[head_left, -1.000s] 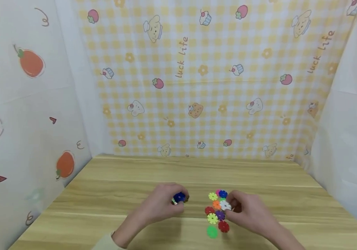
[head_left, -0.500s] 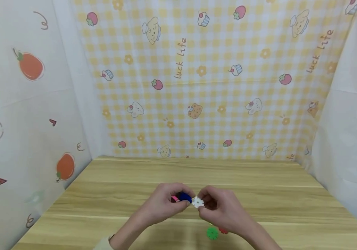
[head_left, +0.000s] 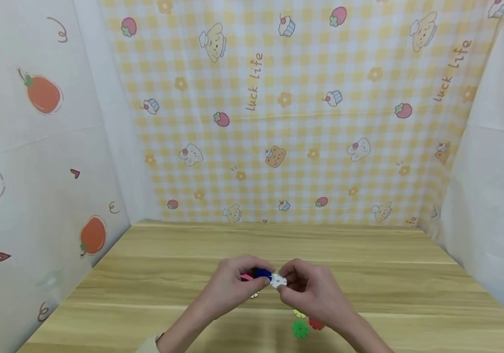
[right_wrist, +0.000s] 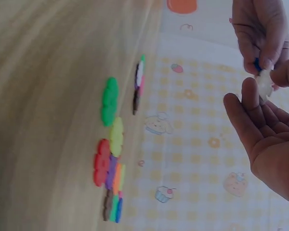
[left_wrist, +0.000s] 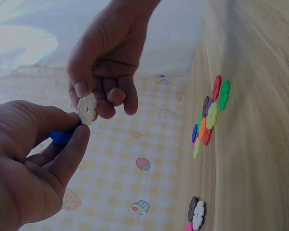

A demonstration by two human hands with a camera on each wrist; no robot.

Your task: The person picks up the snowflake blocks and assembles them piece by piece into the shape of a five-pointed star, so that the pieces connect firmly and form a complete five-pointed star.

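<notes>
Above the wooden table [head_left: 366, 274] my two hands meet. My left hand [head_left: 257, 283] pinches a blue snowflake disc [head_left: 262, 274] with a pink piece [head_left: 246, 277] joined to it. Thumb and forefinger of my right hand [head_left: 284, 283] pinch a white snowflake disc [head_left: 278, 280], its edge touching the blue one. In the left wrist view the white disc [left_wrist: 87, 108] meets the blue disc [left_wrist: 62, 136] at my fingertips. The right wrist view shows the white disc [right_wrist: 265, 84] against the blue disc [right_wrist: 256, 64].
Loose discs lie on the table under my right hand: green [head_left: 300, 329], red [head_left: 316, 324], yellow [head_left: 298, 314] and several more in a pile [left_wrist: 208, 118]. A small brown, white and pink cluster [left_wrist: 195, 215] lies apart. Patterned cloth walls [head_left: 278, 122] enclose three sides.
My right hand lifted a white disc from the pile and carried it left to the blue disc in my left hand. Both hands now meet at the middle.
</notes>
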